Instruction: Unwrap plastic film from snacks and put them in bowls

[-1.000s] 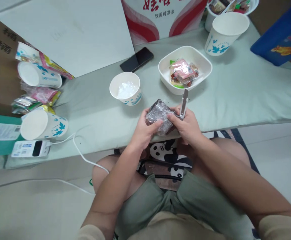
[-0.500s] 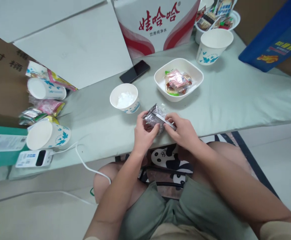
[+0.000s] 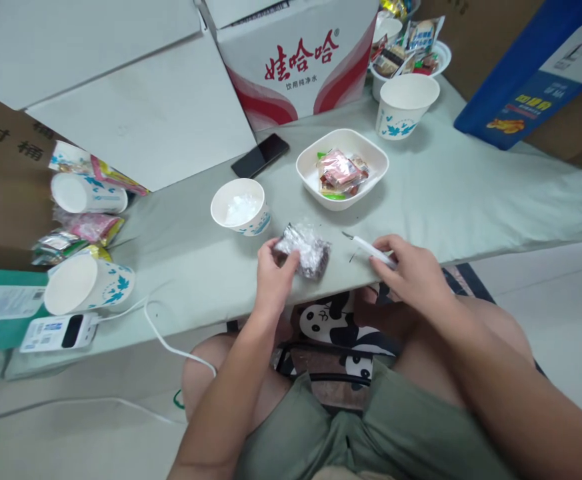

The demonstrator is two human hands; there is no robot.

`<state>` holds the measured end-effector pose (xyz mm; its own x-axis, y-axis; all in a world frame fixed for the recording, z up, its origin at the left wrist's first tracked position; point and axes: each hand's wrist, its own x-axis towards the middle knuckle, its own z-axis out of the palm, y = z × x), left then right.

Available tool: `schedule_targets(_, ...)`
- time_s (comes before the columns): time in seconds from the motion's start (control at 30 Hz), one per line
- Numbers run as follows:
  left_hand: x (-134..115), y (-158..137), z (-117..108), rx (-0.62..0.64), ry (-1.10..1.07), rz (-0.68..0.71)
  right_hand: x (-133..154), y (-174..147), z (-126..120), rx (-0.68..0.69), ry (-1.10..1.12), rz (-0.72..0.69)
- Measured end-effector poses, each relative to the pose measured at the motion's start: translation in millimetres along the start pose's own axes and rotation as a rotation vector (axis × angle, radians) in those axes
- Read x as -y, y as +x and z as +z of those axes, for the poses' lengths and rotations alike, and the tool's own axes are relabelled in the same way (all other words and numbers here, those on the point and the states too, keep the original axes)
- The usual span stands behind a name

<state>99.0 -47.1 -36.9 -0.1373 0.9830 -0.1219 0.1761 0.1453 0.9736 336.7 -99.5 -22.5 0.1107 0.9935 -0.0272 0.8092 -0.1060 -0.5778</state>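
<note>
Here's the left hand (image 3: 275, 273), thumb and fingers pinched on the left end of a dark block wrapped in crinkled clear plastic (image 3: 311, 253). That block sits close to the front edge of the pale green cloth-covered table (image 3: 471, 200), between the 2 hands and nearer the left; whether it rests on the cloth or hangs just above, I can't tell. Over to the right hand (image 3: 413, 270): fingers curled narrow around a slim white-handled tool with a small dark tip (image 3: 368, 248), and that tip points up and left toward the block, a clear gap between them.

Just behind the block, to its left, stands a short white paper cup with blue print (image 3: 258, 225), crumpled clear plastic inside. Behind and to the right, a white rounded-square bowl (image 3: 377, 157) carries a pile of wrapped packets, a pink packet (image 3: 339, 170) on top. A black phone (image 3: 261, 157) lies flat behind the short cup, near a white-and-red cardboard box (image 3: 315, 73). Far left, 2 white paper cups with blue leaves (image 3: 113, 283) lie tipped on their sides, the nearer beside a white power bank (image 3: 45, 333) trailing a white cable (image 3: 158, 340).
</note>
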Motion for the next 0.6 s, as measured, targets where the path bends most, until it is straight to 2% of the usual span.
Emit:
schedule_targets(0.1, -4.5, -3.0, -10.9, -0.011, 0.289, 0.216, -11.7, 13.2, 2.3, -0.167, -0.181, -0.021)
schedule_targets(0.17, -8.3, -4.1, -16.6, 0.035, 0.39, 0.35, -7.8, 19.8, 5.8, -0.279, -0.26, -0.06)
schedule_targets(0.23, -10.8, -3.1, -18.6, 0.116, 0.448, 0.409, 4.7, 22.3, 10.6, -0.381, -0.248, -0.115)
schedule_targets(0.27, -11.3, -1.9, -18.3, 0.148, 0.463, 0.413, 12.9, 22.2, 13.9, -0.388, -0.201, -0.171)
schedule_targets(0.33, -11.1, 1.9, -16.0, 0.165, 0.457, 0.381, 30.0, 20.3, 22.1, -0.281, -0.075, -0.332)
schedule_targets(0.43, -10.8, 9.4, -13.3, 0.101, 0.319, 0.239, 47.3, 18.0, 35.5, -0.028, 0.022, -0.507)
schedule_targets(0.5, -12.3, 14.5, -14.2, 0.033, 0.141, 0.125, 49.0, 19.0, 40.9, 0.077, 0.032, -0.522)
schedule_targets(0.6, -17.7, 19.6, -19.2, -0.058, -0.106, -0.023, 39.8, 22.4, 40.9, 0.131, 0.085, -0.505)
